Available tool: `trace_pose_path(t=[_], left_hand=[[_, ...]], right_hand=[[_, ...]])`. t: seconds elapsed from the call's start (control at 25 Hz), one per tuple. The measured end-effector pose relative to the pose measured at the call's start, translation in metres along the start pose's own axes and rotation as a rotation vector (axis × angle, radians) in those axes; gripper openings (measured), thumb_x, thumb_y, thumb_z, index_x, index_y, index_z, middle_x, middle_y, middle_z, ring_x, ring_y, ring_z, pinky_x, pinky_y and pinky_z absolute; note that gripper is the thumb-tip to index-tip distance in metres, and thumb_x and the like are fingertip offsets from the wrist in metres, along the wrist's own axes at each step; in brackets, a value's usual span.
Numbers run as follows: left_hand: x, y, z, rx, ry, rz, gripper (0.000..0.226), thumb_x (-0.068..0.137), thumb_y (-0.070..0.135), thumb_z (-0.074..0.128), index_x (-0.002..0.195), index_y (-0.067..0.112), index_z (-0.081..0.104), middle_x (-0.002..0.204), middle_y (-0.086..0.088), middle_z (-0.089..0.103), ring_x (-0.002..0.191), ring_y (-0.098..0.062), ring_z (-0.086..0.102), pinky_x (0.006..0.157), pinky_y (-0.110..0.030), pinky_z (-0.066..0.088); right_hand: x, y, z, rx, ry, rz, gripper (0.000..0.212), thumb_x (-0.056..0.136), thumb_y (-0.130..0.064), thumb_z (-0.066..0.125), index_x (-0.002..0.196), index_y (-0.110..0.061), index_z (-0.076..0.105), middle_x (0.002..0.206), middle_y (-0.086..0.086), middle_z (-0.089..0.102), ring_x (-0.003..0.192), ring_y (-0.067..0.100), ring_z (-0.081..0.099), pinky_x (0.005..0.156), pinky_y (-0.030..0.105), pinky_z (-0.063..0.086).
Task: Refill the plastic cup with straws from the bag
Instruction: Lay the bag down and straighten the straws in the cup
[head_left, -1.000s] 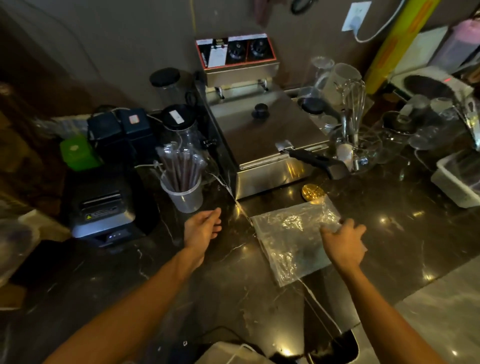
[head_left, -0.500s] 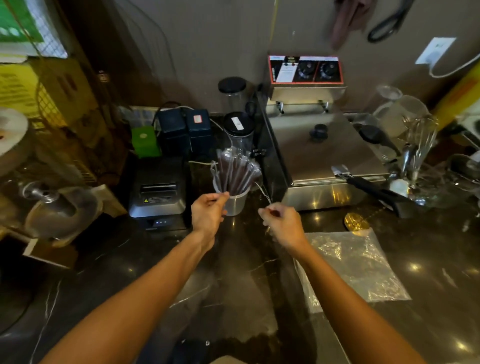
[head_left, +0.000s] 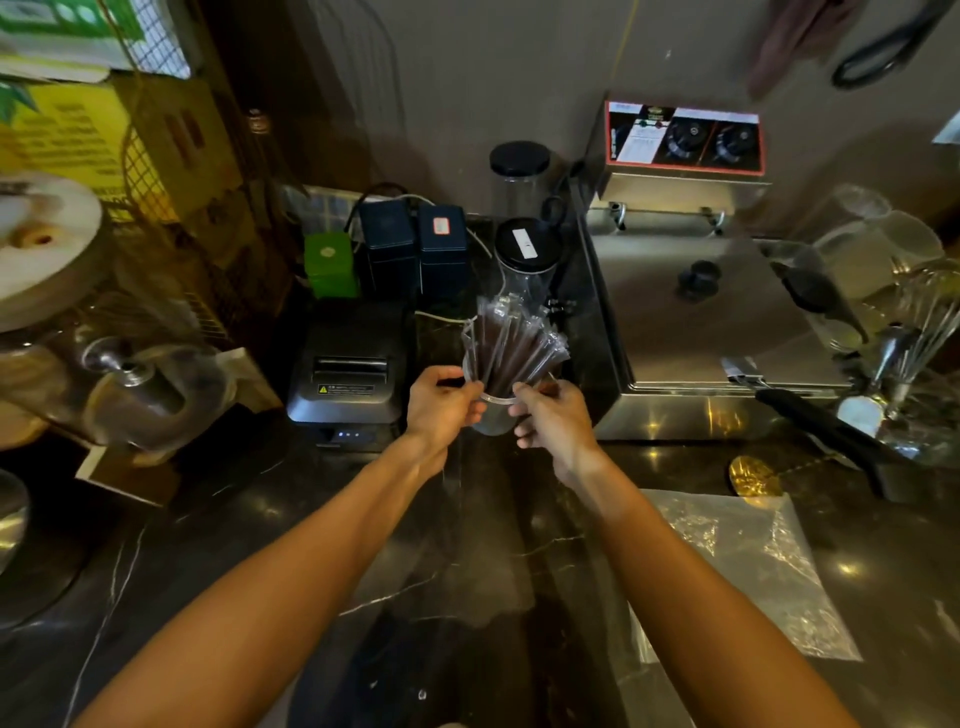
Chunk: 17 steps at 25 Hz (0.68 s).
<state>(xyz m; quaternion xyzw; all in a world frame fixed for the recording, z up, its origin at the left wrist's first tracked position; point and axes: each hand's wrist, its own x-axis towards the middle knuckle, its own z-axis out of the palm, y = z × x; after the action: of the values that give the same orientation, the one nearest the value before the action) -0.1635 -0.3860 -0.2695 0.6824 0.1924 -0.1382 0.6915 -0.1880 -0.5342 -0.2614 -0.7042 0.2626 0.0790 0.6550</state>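
Note:
A clear plastic cup (head_left: 493, 415) stands on the dark marble counter, between a black printer and a steel fryer. Several dark straws (head_left: 511, 343) in clear wrappers stick up out of it and fan to the right. My left hand (head_left: 441, 402) grips the cup's left rim. My right hand (head_left: 553, 415) holds the cup's right side, its fingers curled at the base of the straws. The flat, clear plastic bag (head_left: 748, 566) lies on the counter to the right, apart from both hands.
A black receipt printer (head_left: 348, 371) sits left of the cup and a steel fryer (head_left: 701, 322) right of it. Black-lidded jars (head_left: 524, 254) and dark boxes stand behind. Glassware and whisks crowd the far right. A gold lid (head_left: 753, 475) lies by the bag.
My right hand has left the bag and come over to the cup. My left hand has closed in on the cup's rim. Both hands now hold the cup.

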Motion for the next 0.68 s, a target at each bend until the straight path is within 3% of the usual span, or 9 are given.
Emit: trace_pose_path(t=[0.16, 0.36, 0.68], left_hand=[[-0.011, -0.003, -0.003, 0.015, -0.026, -0.011, 0.037, 0.094, 0.008, 0.07, 0.128, 0.007, 0.055, 0.092, -0.014, 0.073, 0.078, -0.021, 0.071, 0.082, -0.037, 0.063], [-0.057, -0.02, -0.012, -0.003, -0.119, -0.018, 0.041, 0.092, 0.005, 0.071, 0.129, 0.012, 0.053, 0.084, -0.014, 0.072, 0.074, -0.022, 0.068, 0.07, -0.03, 0.06], [-0.11, -0.062, -0.02, 0.087, -0.138, -0.011, 0.042, 0.092, 0.01, 0.073, 0.129, 0.012, 0.054, 0.079, -0.009, 0.072, 0.06, -0.011, 0.067, 0.057, -0.023, 0.053]], right_hand=[[-0.007, 0.001, -0.003, -0.058, 0.007, -0.004, 0.006, 0.096, -0.009, 0.061, 0.102, -0.01, 0.063, 0.083, 0.007, 0.063, 0.055, 0.01, 0.053, 0.048, 0.022, 0.049], [-0.04, 0.015, -0.022, -0.148, 0.011, -0.017, 0.018, 0.097, -0.014, 0.063, 0.114, -0.011, 0.062, 0.076, 0.004, 0.064, 0.052, 0.01, 0.053, 0.045, 0.023, 0.047], [-0.099, 0.055, -0.04, -0.139, -0.009, 0.037, 0.034, 0.096, -0.008, 0.064, 0.128, -0.012, 0.052, 0.075, 0.006, 0.064, 0.051, 0.013, 0.05, 0.04, 0.024, 0.041]])
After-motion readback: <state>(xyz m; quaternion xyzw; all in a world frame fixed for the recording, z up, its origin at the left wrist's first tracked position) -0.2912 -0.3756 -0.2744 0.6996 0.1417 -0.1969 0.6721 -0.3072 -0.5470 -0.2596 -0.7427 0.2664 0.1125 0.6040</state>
